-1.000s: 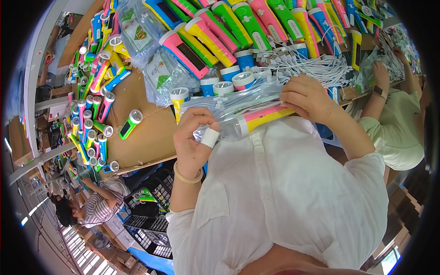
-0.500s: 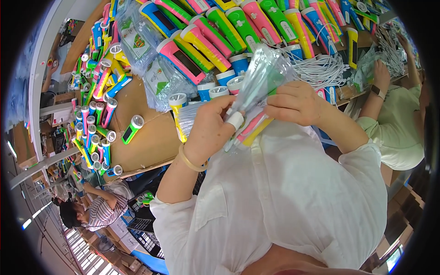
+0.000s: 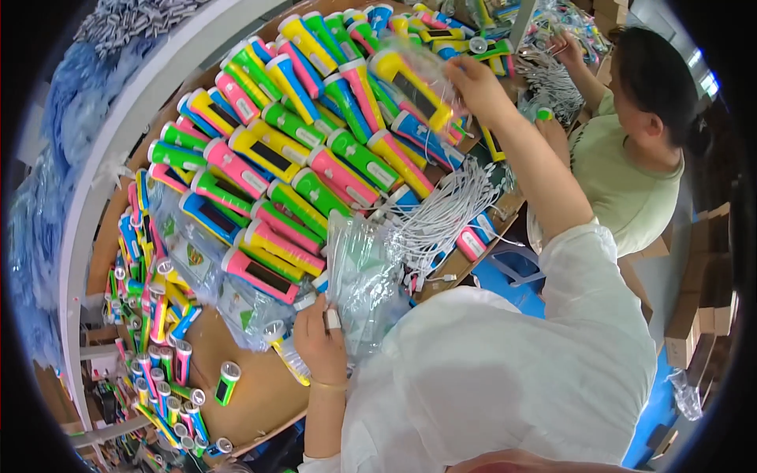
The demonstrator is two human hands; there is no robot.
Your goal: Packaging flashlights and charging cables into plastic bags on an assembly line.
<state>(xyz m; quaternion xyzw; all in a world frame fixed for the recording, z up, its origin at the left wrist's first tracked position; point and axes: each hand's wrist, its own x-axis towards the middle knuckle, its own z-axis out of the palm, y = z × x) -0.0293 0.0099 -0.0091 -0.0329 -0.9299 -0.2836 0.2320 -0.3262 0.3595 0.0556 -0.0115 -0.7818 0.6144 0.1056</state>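
My right hand (image 3: 475, 85) is stretched out over the far side of the pile, its fingers pinched on the end of a clear plastic bag. In that bag is a flashlight (image 3: 414, 88), yellow with a dark panel, somewhat blurred. Lower down, my left hand (image 3: 319, 340) is closed at the edge of a bunch of clear plastic bags (image 3: 364, 264); a white wrap circles one of its fingers. Rows of flashlights (image 3: 272, 154) in pink, green, yellow and blue lie stacked beyond the left hand. White cables (image 3: 449, 217) lie in a heap right of the bags.
More flashlights (image 3: 162, 394) stand crowded at the left of the cardboard-covered table (image 3: 256, 386), with a single green flashlight (image 3: 228, 382) apart from them. Printed clear bags (image 3: 240, 311) lie beside the pile. A co-worker (image 3: 623, 173) in light green works at the right, near another cable heap.
My right hand has left my chest and reached out over the pile with the bagged flashlight. My left hand stays near the table's front edge with clear bags. The head view has shifted.
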